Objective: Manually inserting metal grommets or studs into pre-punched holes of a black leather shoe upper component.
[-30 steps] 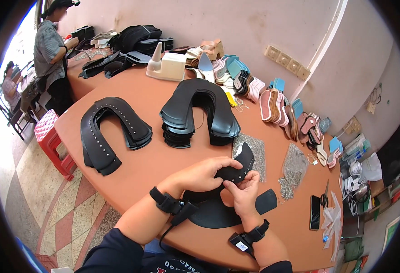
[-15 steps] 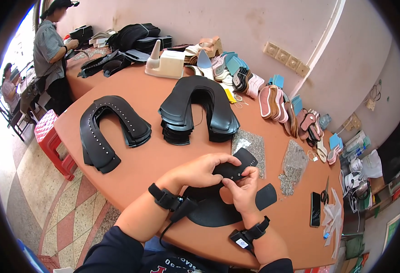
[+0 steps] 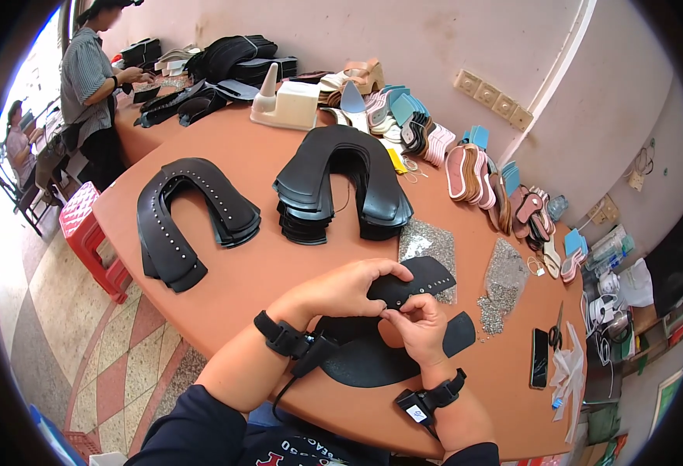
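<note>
A curved black leather piece [image 3: 371, 366] lies at the table's front edge, under my hands. One end [image 3: 431, 278] is raised, with a row of small shiny studs or holes along its edge. My left hand [image 3: 345, 293] grips this raised part from the left, thumb and fingers closed on it. Thumb and index finger of my right hand [image 3: 421, 330] pinch the studded edge; whether a loose stud is between them is hidden. Beyond my hands are a clear bag of small studs [image 3: 424, 239], a second bag [image 3: 505, 272] and a spilled pile of studs [image 3: 496, 314].
A stack of black U-shaped pieces [image 3: 341, 147] and a smaller studded stack [image 3: 172, 180] stand further back. Behind are a cream dispenser [image 3: 295, 106] and insoles [image 3: 462, 172]. Phone [image 3: 539, 359] and scissors [image 3: 556, 334] lie right. A co-worker [image 3: 89, 78] stands far left by a red stool [image 3: 85, 217].
The raised leather end has shifted slightly right and shows more of its studded edge. My right fingers have turned and curled in closer. The co-worker's hands have moved outward.
</note>
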Tool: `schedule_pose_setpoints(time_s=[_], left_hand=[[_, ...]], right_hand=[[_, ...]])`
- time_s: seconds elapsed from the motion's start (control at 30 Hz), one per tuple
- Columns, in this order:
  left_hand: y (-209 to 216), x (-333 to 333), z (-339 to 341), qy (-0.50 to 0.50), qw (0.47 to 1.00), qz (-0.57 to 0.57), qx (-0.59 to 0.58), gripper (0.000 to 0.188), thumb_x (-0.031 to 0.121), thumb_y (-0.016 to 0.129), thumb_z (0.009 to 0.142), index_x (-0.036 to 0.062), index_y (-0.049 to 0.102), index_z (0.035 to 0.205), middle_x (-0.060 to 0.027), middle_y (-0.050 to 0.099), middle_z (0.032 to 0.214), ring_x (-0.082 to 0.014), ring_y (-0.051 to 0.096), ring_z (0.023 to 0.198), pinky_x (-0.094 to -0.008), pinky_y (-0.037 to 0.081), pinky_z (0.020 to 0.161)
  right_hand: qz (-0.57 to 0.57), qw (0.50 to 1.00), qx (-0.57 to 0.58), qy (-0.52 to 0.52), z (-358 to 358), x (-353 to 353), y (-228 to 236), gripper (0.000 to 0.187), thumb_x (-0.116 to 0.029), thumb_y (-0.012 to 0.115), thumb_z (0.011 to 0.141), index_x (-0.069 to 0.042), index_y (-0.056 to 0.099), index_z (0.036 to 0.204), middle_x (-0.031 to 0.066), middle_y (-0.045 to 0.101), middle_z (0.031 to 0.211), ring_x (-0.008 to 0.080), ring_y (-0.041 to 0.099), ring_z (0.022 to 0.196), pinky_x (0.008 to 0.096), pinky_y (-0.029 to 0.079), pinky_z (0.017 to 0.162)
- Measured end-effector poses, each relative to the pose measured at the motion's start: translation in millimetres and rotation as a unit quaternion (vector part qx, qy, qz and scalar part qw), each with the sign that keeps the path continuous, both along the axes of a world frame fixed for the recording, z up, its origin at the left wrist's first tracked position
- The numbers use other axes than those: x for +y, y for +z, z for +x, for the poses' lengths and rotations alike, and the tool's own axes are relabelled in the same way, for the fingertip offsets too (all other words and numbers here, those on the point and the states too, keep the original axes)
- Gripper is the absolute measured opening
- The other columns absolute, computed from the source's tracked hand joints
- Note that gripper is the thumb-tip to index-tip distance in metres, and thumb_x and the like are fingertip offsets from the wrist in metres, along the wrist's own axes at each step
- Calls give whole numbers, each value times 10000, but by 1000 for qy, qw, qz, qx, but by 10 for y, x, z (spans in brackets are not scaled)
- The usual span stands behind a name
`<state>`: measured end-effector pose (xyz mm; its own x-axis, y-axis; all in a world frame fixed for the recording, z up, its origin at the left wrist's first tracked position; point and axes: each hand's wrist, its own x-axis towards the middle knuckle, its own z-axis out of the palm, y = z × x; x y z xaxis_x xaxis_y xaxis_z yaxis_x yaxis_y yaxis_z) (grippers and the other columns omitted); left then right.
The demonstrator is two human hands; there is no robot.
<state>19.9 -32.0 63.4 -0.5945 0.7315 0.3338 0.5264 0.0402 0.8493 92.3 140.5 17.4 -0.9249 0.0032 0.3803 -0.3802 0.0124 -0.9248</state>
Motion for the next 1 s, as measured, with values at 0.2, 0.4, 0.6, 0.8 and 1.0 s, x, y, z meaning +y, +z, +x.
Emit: schedule_pose_setpoints(time_s=[0.2, 0.4, 0.6, 0.8, 1.0], left_hand=[[10, 3, 15, -2, 1000, 1, 6, 499, 15, 630, 659, 32, 524, 1146, -110, 575, 1093, -206, 563, 992, -301, 449, 862], [-3, -10, 3, -15, 1000, 9, 13, 492, 2, 609, 665, 23, 518, 1148, -113, 567, 1105, -209, 547, 1025, -299, 433, 885], [-35, 22, -9, -30, 999, 33, 32, 472, -36, 561, 681, 18, 519, 1148, -120, 564, 1125, -213, 541, 1048, -305, 426, 897], [-62, -24, -41, -7, 999, -32, -11, 384, -48, 572, 694, 20, 573, 1072, -99, 610, 1031, -200, 566, 995, -295, 437, 870], [-52, 63, -28, 42, 999, -25, -2, 344, -33, 622, 659, 9, 562, 995, -123, 615, 960, -252, 589, 927, -315, 461, 805]], right_hand=[[15, 1000, 3, -14, -11, 3, -22, 221, 88, 679, 726, -23, 491, 763, 20, 555, 740, 96, 609, 749, 206, 506, 633], [21, 999, -23, 3, -7, 12, 47, 220, 71, 670, 743, -28, 473, 742, 14, 551, 734, 80, 601, 717, 188, 491, 594], [16, 999, -16, -42, -52, 33, -54, 214, 42, 669, 759, -36, 470, 744, 2, 548, 707, 49, 555, 670, 164, 442, 579], [142, 973, -178, 36, -79, 359, 345, 50, -51, 618, 818, -4, 604, 821, 17, 617, 763, 63, 572, 682, 208, 456, 597], [316, 920, -187, -134, -187, 1090, 163, 116, -95, 631, 778, -11, 648, 856, 57, 650, 768, 128, 607, 677, 250, 472, 631]])
